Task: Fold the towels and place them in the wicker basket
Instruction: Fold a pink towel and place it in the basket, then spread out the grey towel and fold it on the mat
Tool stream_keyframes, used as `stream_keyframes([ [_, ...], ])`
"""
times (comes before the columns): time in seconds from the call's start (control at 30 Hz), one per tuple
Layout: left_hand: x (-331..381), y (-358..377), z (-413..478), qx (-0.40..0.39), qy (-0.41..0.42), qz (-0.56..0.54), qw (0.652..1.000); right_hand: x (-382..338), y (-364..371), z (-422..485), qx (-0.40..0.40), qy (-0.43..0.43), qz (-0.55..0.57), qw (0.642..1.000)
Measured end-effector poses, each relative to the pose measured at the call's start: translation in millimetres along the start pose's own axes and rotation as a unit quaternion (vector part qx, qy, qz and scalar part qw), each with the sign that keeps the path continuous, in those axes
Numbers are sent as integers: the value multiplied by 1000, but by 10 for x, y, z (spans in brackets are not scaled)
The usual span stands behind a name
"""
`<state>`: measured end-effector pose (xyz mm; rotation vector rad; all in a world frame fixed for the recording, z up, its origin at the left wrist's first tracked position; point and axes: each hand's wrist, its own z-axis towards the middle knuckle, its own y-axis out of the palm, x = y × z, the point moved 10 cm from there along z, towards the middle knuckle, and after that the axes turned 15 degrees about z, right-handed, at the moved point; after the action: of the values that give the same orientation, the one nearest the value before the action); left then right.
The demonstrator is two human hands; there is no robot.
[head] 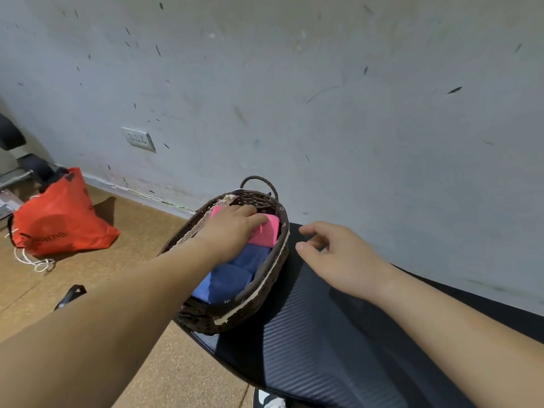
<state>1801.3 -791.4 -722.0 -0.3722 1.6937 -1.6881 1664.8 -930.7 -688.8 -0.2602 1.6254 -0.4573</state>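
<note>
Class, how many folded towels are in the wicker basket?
3: the pink towel at the far end under the left hand, the middle blue towel, the near blue towel. Others may hide beneath.

Bg is a pale grey-blue wall (294,83), scuffed, w/ many short dark marks & a few long scratches. 1 white socket plate (138,139) sits low on it. A light skirting strip (141,196) w/ chipped paint runs along the bottom, meeting a tan, cork-like floor (141,240). A red plastic bag (59,222) w/ white cord handles (35,260) slumps on the floor nr the wall, throwing a soft shadow. Dark equipment (11,134) behind it at frame edge; can't tell what. Black table top (323,334) w/ fine ribbed texture runs along the wall. 1 small black object (70,295) lies on the floor. Light is even, diffuse.
</note>
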Motion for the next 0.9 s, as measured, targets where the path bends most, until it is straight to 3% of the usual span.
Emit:
stream_keyframes([
  [0.1,170,-314,-108,32,-1,-5,999,11,-185,-151,10,7,-1,1000],
  [0.2,638,-737,-236,51,29,-86,995,25,-431,-380,35,12,-2,999],
  [0.43,2129,-1364,-318,35,124,-201,971,329,-1288,-1327,101,45,12,994],
  [0.6,3223,-1622,-226,17,164,-249,954,933,-2062,-2138,106,131,-8,986],
  [0.73,4079,-1740,-145,-8,190,-292,937,1667,-2904,-2846,137,244,-59,958],
  [0.9,5124,-1747,-69,-59,241,-314,916,2574,-3725,-3619,283,308,-79,905],
])
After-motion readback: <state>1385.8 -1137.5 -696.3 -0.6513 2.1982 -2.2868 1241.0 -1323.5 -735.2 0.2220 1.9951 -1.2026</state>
